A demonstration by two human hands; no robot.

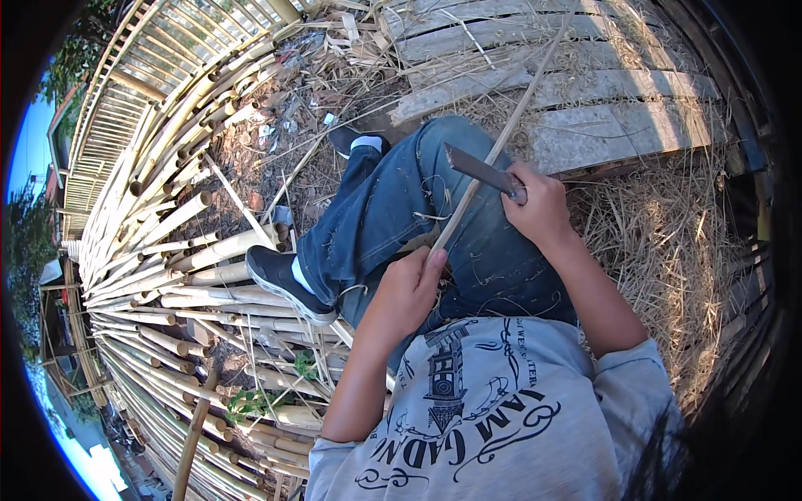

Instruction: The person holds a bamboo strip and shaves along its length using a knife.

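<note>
A long, thin bamboo strip (pixel 520 111) runs slantwise over my bent knee, its far end lying over the wooden boards. My left hand (pixel 407 288) is closed around its near part, with the thumb along it. In my right hand (pixel 539 204) is a knife with a dark, broad blade (pixel 478 169), which points left and crosses the strip above my thigh. Whether the edge bites into the bamboo cannot be made out. Thin curled shavings cling to my blue jeans (pixel 493 250).
Many cut bamboo poles (pixel 242 296) lie stacked along the left. A slatted bamboo fence (pixel 163 50) stands at the far left. Grey wooden boards (pixel 618 125) form a low platform at the far right, strewn with straw-like shavings (pixel 652 225).
</note>
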